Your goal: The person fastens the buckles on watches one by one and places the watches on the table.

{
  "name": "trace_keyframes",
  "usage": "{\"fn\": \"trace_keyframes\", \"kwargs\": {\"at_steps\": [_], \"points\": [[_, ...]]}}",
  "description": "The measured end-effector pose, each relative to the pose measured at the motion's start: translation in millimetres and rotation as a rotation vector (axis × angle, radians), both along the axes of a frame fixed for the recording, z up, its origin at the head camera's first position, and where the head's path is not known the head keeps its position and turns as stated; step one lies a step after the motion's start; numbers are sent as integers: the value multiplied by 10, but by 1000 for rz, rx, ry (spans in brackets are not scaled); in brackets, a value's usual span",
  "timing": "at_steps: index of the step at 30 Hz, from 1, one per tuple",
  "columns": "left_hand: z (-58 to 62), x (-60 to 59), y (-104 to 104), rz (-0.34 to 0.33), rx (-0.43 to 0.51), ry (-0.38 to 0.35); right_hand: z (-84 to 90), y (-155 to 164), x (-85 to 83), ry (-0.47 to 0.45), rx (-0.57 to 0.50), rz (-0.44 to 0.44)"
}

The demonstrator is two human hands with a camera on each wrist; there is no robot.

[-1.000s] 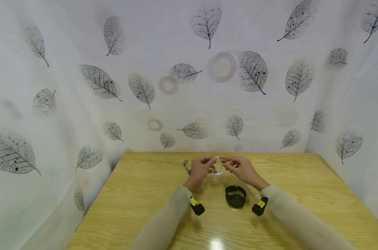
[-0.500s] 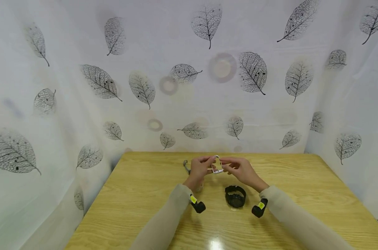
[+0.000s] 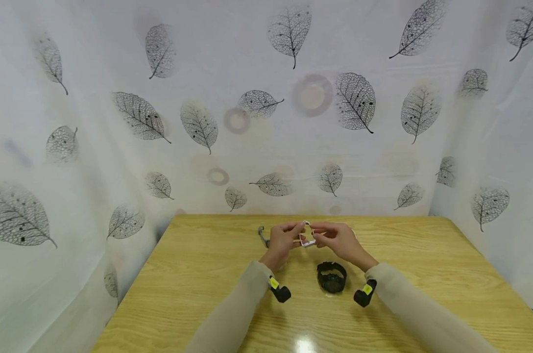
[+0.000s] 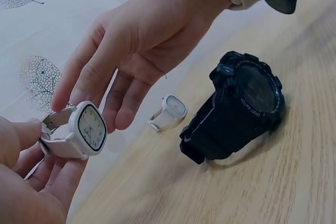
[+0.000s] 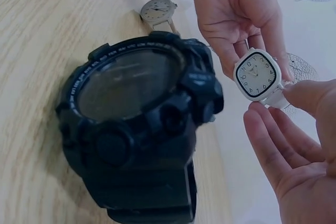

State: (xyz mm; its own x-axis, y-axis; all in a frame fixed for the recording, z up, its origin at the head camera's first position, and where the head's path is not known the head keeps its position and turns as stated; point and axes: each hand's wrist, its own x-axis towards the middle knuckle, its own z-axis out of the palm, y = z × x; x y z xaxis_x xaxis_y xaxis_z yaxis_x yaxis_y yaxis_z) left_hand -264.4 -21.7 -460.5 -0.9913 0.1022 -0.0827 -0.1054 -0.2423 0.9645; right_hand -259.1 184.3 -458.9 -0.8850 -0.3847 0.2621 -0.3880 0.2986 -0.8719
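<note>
Between my two hands is a white wristwatch (image 3: 309, 243) with a rounded-square case, its strap forming a loop above the table. My left hand (image 3: 282, 239) grips the strap, thumb on top and fingers below, as the left wrist view shows. On the other side, my right hand (image 3: 340, 241) pinches the watch by the strap where it meets the case. The dial (image 5: 256, 74), white with a black border, faces toward me. Nearest to both hands on the table stands a chunky black sports watch (image 3: 332, 280), its strap closed in a loop.
A second small white watch (image 4: 172, 109) lies on the wooden table (image 3: 196, 294) past my right hand. Beyond my left hand lies a round-dial watch (image 5: 159, 11), partly hidden in the head view. Leaf-printed sheets (image 3: 266, 147) enclose the table's back and sides.
The white watch has turned slightly, its case now slanting up to the right. Both hands stay in almost the same place.
</note>
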Motion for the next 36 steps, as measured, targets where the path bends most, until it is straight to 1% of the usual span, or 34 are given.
{"fn": "trace_keyframes", "kwargs": {"at_steps": [3,5,8,11,15,18,21,25,28,32,36], "points": [[-26,0,-13,-37,4,25,2,16,-21,-55,-39,4],[-42,3,-29,-75,-22,56,-2,37,-36,-95,-67,1],[-57,14,-46,-136,-58,100,-18,75,-57,-131,-89,-8],[-75,29,-61,-186,-139,163,-28,103,-71,-146,-95,-11],[-103,47,-70,-214,-253,248,-30,110,-77,-165,-102,-9],[-125,51,-73,-217,-281,282,-31,100,-70,-171,-95,-8],[-150,47,-79,-213,-287,286,-36,87,-59,-172,-91,-5],[-170,39,-93,-210,-293,268,-44,78,-52,-179,-93,-3],[-155,37,-103,-212,-302,247,-49,81,-57,-194,-96,3],[-133,-1,-123,-224,-323,235,-36,112,-81,-208,-83,36],[-95,-49,-135,-245,-380,231,-15,151,-112,-224,-65,74]]}}
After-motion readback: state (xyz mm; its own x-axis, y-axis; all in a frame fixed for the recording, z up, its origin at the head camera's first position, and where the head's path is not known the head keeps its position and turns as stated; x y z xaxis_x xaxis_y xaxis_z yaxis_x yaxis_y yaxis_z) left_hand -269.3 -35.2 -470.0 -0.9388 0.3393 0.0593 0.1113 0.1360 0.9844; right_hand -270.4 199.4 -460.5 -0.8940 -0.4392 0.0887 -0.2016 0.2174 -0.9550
